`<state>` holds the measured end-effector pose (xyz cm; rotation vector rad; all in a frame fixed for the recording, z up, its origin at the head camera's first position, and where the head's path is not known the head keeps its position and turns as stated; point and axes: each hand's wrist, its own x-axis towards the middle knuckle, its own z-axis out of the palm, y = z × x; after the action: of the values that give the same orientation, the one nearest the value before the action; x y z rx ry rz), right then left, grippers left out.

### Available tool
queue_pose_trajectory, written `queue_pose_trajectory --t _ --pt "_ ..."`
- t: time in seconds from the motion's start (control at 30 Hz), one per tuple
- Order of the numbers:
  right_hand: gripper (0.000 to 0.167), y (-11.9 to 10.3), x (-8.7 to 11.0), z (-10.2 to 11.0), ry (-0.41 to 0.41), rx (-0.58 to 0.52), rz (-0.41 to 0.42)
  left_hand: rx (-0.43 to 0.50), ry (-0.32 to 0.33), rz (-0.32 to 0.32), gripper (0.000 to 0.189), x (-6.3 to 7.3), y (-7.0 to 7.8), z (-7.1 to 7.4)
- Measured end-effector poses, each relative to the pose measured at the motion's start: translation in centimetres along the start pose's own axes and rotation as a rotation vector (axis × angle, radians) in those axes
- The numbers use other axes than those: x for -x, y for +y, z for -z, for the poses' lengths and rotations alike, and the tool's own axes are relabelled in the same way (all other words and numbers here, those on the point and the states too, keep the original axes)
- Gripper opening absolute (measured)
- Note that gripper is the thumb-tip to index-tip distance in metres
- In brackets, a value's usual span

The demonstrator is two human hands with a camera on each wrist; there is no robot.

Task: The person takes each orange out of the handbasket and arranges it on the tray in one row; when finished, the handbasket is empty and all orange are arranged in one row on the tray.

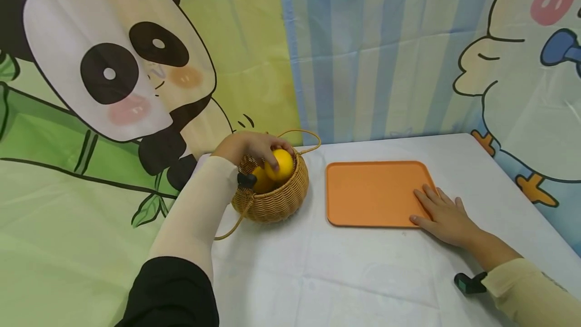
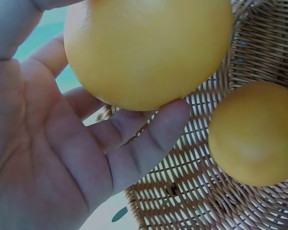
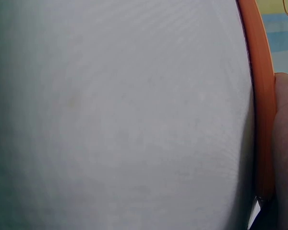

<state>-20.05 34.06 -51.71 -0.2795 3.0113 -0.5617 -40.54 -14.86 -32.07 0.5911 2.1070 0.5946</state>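
Observation:
My left hand (image 1: 258, 146) grips a round yellow-orange fruit (image 1: 283, 166) at the mouth of a wicker basket (image 1: 278, 207). In the left wrist view its fingers curl round the underside of the smooth held fruit (image 2: 149, 57). A second fruit of the same kind (image 2: 254, 134) lies inside the basket, apart from the held one in that view. On the right, my right hand (image 1: 447, 222) rests with spread fingers over the near right corner of a flat orange tray (image 1: 372, 193). The right wrist view catches the tray's edge (image 3: 263, 105) beside part of that hand.
Both things stand on a white-covered table (image 1: 363, 276), the basket left of the tray. One thin basket handle (image 1: 313, 138) arches out behind, another loops toward the front left. Behind the table hangs a printed cloth (image 1: 363, 54) with a panda and stripes.

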Motion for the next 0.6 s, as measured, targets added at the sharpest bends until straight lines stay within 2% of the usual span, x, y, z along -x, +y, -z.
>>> queue_pose_trajectory --t 0.17,0.3,0.6 --pt "0.091 -0.1 0.1 0.1 -0.004 0.012 0.0 0.072 0.025 -0.035 0.07 0.8 -0.3 0.4" --pt "0.091 0.0 0.0 0.1 -0.005 0.019 0.005 0.091 0.064 -0.072 0.071 1.4 -0.4 0.6" --pt "0.092 0.0 0.0 0.0 0.001 0.002 0.006 0.209 0.138 -0.224 0.076 1.7 0.2 0.6"
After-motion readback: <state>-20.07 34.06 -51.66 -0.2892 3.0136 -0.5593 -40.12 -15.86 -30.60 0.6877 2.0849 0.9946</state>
